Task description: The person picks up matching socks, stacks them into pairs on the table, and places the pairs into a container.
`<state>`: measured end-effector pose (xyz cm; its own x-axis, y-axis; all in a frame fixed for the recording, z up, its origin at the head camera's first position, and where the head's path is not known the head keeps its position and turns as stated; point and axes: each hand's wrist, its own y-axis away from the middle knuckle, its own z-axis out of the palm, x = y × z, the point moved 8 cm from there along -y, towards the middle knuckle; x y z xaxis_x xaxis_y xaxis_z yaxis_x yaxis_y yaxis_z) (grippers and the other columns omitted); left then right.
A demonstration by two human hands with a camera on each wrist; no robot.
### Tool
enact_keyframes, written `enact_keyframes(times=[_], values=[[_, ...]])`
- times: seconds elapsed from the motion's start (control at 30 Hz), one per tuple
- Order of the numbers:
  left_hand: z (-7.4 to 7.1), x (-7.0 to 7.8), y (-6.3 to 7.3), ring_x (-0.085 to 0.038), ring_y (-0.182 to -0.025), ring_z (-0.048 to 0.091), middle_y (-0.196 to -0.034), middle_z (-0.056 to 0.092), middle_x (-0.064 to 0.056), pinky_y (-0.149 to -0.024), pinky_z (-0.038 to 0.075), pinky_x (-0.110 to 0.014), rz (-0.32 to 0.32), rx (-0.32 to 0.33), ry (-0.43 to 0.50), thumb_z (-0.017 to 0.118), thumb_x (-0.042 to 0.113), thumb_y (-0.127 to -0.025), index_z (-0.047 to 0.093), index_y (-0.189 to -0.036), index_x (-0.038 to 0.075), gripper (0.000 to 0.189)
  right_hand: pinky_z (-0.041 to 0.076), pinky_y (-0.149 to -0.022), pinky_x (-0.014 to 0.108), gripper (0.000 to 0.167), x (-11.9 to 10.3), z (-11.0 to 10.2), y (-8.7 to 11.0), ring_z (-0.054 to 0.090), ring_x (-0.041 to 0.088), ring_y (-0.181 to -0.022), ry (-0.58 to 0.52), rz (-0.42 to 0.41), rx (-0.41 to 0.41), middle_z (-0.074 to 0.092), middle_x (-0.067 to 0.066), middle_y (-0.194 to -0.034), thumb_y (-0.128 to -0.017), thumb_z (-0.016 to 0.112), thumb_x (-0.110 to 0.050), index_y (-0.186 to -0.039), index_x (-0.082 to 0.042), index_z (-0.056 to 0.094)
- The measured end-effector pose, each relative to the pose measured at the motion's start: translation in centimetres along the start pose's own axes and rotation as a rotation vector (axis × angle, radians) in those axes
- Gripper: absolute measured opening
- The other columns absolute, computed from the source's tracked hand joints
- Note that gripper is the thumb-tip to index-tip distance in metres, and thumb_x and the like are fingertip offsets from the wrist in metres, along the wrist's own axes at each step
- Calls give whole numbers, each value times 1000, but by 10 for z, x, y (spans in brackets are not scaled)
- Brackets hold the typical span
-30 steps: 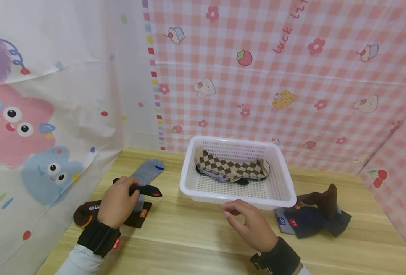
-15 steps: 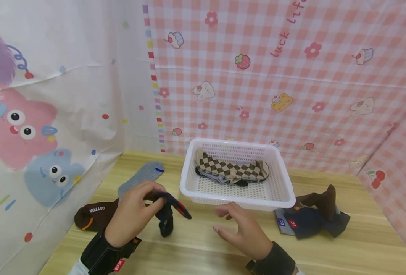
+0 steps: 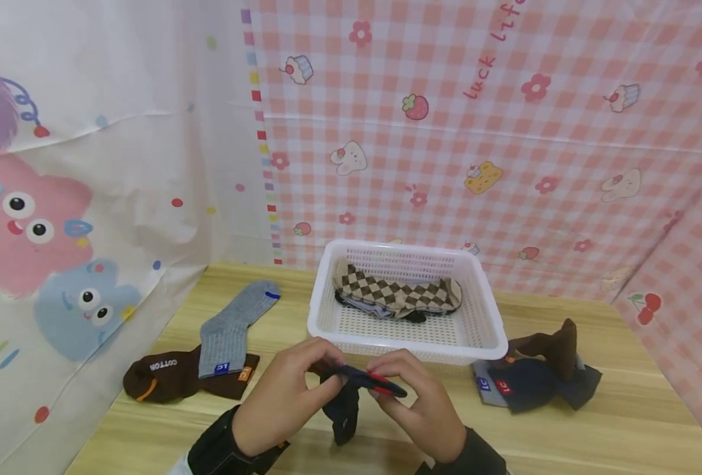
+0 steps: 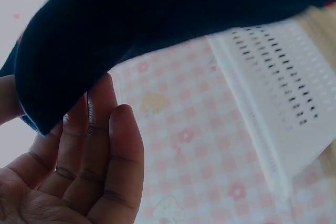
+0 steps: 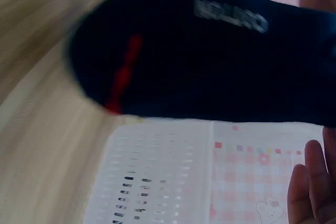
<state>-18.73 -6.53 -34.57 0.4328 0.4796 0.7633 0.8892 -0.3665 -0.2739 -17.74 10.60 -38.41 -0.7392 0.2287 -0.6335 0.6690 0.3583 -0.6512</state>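
My left hand (image 3: 284, 401) pinches a navy sock (image 3: 344, 415) between thumb and fingers, in front of the basket. The sock is bent: one part hangs down, while the toe, with its red stripe, points right. In the head view that toe end lies between the thumb and fingers of my right hand (image 3: 427, 397). White lettering shows on the sock (image 5: 199, 61) in the right wrist view, where the right thumb is hidden. Closer by, the left wrist view has the left fingers (image 4: 126, 145) fairly straight under the dark fabric (image 4: 157, 14).
A white perforated basket (image 3: 321, 333) stands behind my hands, holding folded checkered socks (image 3: 395, 290). At left, a grey sock (image 3: 226, 330) lies partly over a brown sock (image 3: 167, 379). Another navy sock (image 3: 529, 386) lies right with grey and brown ones (image 3: 565, 346).
The left hand has lifted the navy sock off the left pile and carried it right, uncovering the grey sock. The right hand has met its toe end with thumb and fingers drawn closer.
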Motion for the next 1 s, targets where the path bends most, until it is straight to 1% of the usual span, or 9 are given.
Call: enact_keyframes(times=[0.1, 0.23, 0.3, 0.37, 0.53, 0.63, 0.77, 0.9, 1.0], values=[[8, -1, 2, -1, -86, 64, -96, 66, 11, -81, 55, -26, 12, -37, 2, 74, 8, -88, 67, -98, 22, 19, 53, -93, 25, 32, 0, -4, -1, 65, 15, -104, -41, 21, 16, 70, 7, -108, -84, 74, 8, -108, -12, 68], [18, 1, 3, -4, -93, 63, -101, 66, 11, -85, 54, -26, 68, -76, 22, 78, 10, -87, 70, -103, 22, 22, 55, -86, 27, 27, 0, 0, -1, 66, 15, -94, -68, 48, -26, 71, 3, -102, -87, 71, 7, -106, -12, 68], [21, 3, 4, -4, -95, 63, -103, 67, 12, -85, 54, -26, 90, -76, 19, 77, 13, -89, 71, -104, 23, 20, 56, -84, 28, 25, -1, 2, -2, 67, 16, -92, -80, 46, -44, 70, 3, -101, -89, 70, 6, -106, -13, 68], [23, 4, 4, -4, -96, 63, -103, 68, 13, -85, 55, -26, 103, -65, 21, 76, 17, -91, 72, -103, 26, 15, 57, -83, 29, 22, -2, 3, -2, 68, 14, -93, -64, 36, -46, 71, 3, -101, -91, 71, 1, -107, -14, 68], [23, 3, 3, -1, -93, 64, -100, 67, 17, -82, 56, -25, 92, -35, 48, 74, 25, -92, 73, -101, 31, 10, 58, -84, 30, 23, 0, 6, -1, 69, 10, -96, -28, 67, -50, 72, 2, -104, -92, 73, -6, -112, -16, 70], [18, 4, 3, -1, -92, 64, -99, 68, 17, -80, 56, -24, 104, -3, 61, 75, 27, -92, 74, -101, 32, 10, 58, -83, 30, 24, 5, 10, 1, 70, 11, -95, -61, 103, -80, 74, 2, -105, -92, 73, -7, -115, -16, 71], [5, 8, 4, -2, -93, 65, -100, 68, 17, -80, 57, -26, 134, 68, 71, 77, 25, -90, 74, -102, 32, 14, 58, -85, 31, 16, 10, 18, 5, 70, 11, -98, -84, 115, -123, 75, 3, -105, -93, 72, -9, -108, -14, 71], [-9, 9, 5, -2, -94, 66, -100, 69, 17, -80, 57, -26, 117, 130, 76, 78, 24, -89, 75, -104, 34, 18, 58, -85, 31, 11, 15, 26, 7, 70, 11, -101, -75, 93, -165, 74, 6, -107, -95, 71, -10, -105, -13, 70], [-21, 8, 6, -3, -94, 66, -99, 69, 17, -80, 57, -26, 90, 169, 75, 78, 23, -89, 75, -104, 33, 18, 58, -80, 27, 12, 22, 31, 8, 68, 8, -93, -57, 102, -199, 74, 4, -102, -95, 71, -12, -106, -14, 70]])
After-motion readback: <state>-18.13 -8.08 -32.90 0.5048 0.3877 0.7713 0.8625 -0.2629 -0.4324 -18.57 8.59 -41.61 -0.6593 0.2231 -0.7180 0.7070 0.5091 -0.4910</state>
